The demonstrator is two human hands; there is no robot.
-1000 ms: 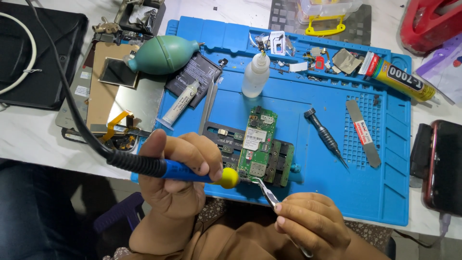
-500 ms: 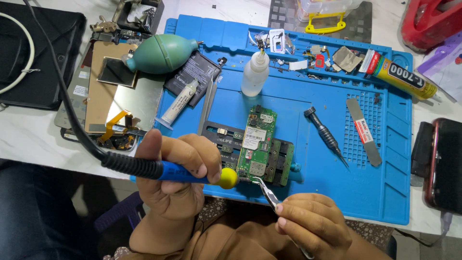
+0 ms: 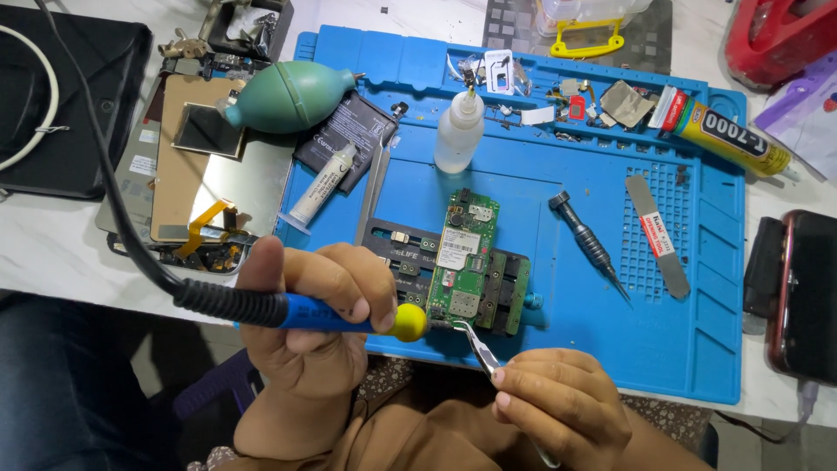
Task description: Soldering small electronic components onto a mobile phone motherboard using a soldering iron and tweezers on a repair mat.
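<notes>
Both hands are in close at the near edge of the blue silicone work mat (image 3: 680, 349). The left hand (image 3: 305, 323) is wrapped tight around the blue-handled soldering iron with its yellow collar (image 3: 296, 311), lying crosswise with its tip pointing right. The right hand (image 3: 558, 406) is pinched shut on 1 pair of slim metal tweezers (image 3: 479, 346), angled up and to the left. Iron tip and tweezer points meet at the bottom edge of the green rectangular circuit board (image 3: 464, 257), clamped in the black board holder (image 3: 506, 292). The board's long axis runs away from the person, just beyond both hands, each about equally near. Count: 1 iron, 1 tweezers, 1 board. Farther out, well apart, lie 1 teal rubber blower bulb (image 3: 288, 94), 1 clear squeeze bottle (image 3: 459, 135) and 1 black screwdriver (image 3: 588, 244).
</notes>
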